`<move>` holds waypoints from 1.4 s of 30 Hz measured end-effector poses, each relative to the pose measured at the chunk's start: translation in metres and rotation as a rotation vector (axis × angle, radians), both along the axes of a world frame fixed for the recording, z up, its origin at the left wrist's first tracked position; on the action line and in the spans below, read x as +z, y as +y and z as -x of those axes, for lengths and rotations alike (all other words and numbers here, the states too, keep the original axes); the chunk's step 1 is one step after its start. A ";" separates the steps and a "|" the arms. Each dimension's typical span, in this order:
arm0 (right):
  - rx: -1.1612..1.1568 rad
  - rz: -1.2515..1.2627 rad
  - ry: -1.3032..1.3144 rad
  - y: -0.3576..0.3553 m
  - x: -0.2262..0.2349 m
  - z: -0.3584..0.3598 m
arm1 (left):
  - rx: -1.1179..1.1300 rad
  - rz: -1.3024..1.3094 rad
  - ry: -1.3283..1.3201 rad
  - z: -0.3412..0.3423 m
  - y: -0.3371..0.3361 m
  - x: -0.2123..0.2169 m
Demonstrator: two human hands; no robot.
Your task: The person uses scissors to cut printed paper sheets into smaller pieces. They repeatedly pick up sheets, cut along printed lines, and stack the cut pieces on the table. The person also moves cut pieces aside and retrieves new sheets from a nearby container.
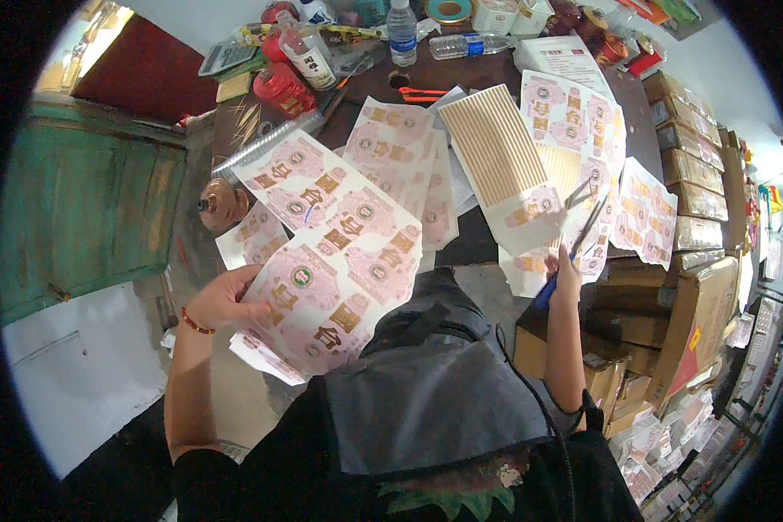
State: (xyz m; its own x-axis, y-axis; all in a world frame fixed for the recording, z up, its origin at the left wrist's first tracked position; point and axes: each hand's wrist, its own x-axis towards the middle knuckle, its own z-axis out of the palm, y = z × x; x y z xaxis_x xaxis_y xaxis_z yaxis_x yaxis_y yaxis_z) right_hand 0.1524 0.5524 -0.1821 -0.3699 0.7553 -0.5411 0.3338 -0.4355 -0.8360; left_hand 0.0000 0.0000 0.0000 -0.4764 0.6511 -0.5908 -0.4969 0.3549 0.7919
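Note:
My left hand (226,300) is closed on the left edge of a large pink-and-white printed sheet (378,228) with gold characters and seal-like patterns. The sheet slants above the table's front edge, and its lower edge curls near my apron. In my right hand (566,277) is a pair of scissors (590,224) with blue handles, blades pointing away and apart. Under and around the blades lie more printed sheets (574,109). A gold-striped sheet (491,139) rests to the left of the scissors. Further printed sheets (390,130) lie behind the one I hold.
Along the table's far side stand a clear bottle (402,33), a lying water bottle (471,46), a tape roll (449,9) and red bundles (283,90). An orange-handled tool (424,94) lies mid-table. Cardboard boxes (696,326) are stacked right; a green door (91,204) is left.

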 end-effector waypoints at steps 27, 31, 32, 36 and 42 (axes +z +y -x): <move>1.175 0.495 0.054 -0.239 0.065 0.156 | -0.226 0.041 -0.165 -0.047 -0.082 -0.050; 1.178 0.051 0.203 -0.217 0.087 0.159 | -0.252 -0.033 0.193 -0.040 -0.047 -0.055; 1.195 0.041 0.257 -0.212 0.090 0.161 | -0.173 -0.028 0.133 -0.037 -0.039 -0.057; 1.253 -0.100 0.366 -0.197 0.119 0.168 | -0.051 0.220 0.162 -0.009 0.011 -0.046; 1.267 -0.160 0.436 -0.178 0.133 0.170 | -0.068 0.222 0.425 0.001 0.055 -0.028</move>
